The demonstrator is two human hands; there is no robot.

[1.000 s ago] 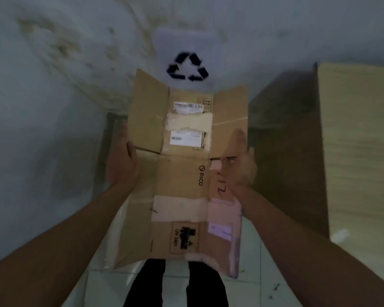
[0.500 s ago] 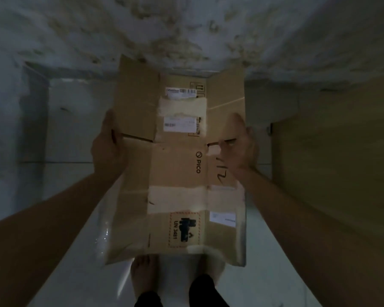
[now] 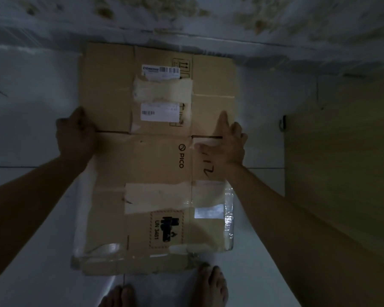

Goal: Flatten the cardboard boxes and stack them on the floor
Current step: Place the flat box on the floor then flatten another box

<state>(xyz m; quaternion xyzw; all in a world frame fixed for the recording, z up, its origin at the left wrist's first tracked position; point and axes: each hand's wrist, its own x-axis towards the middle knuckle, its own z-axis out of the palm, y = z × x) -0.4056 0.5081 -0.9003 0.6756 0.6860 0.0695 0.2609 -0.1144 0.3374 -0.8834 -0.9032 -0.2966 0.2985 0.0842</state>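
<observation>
Running lengthwise away from the person, the flattened cardboard box (image 3: 157,156) lies over the floor (image 3: 31,111) — left hand (image 3: 75,136) gripping its left edge, right hand (image 3: 225,145) open, palm on its right edge, equally near.

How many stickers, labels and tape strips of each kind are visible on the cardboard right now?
On the flattened cardboard box:
White barcode labels: 2
Wide beige tape strips: 2
Red-bordered UN 3481 hazard label: 1
Small pale sticker: 1
Total: 6
</observation>
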